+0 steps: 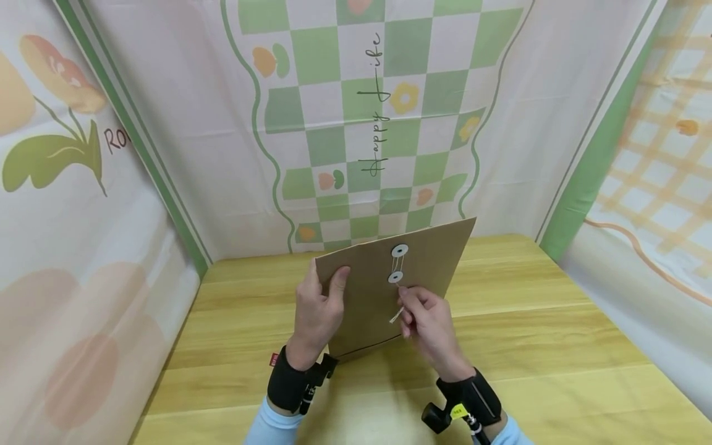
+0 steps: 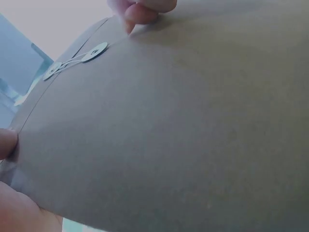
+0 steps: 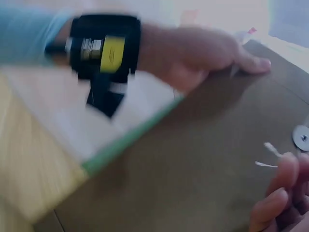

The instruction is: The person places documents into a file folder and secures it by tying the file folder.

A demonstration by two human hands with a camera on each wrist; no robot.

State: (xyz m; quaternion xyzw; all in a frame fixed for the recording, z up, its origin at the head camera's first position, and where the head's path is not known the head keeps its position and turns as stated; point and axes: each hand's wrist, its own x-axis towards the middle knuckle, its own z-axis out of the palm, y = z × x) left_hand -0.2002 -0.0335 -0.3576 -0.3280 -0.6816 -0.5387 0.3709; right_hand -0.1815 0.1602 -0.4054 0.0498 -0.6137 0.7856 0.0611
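A brown kraft-paper string-tie envelope [image 1: 367, 309] is held up at a tilt over the table. My left hand [image 1: 319, 306] grips its left edge, thumb on the near face and the other fingers behind it. Two white button discs sit near the top, an upper disc [image 1: 399, 250] and a lower disc [image 1: 395, 277], with thin string running between them. Just below the lower disc, my right hand [image 1: 428, 318] pinches the string between thumb and fingers. The loose string ends [image 3: 273, 150] stick out past those fingers in the right wrist view.
A wood-grain table [image 1: 239, 321] lies under the envelope. Behind it hangs a white cloth [image 1: 317, 105] with green checks and lettering. Patterned cloth walls stand at the left and right sides. Each wrist wears a black strap [image 1: 286, 386] with a small camera.
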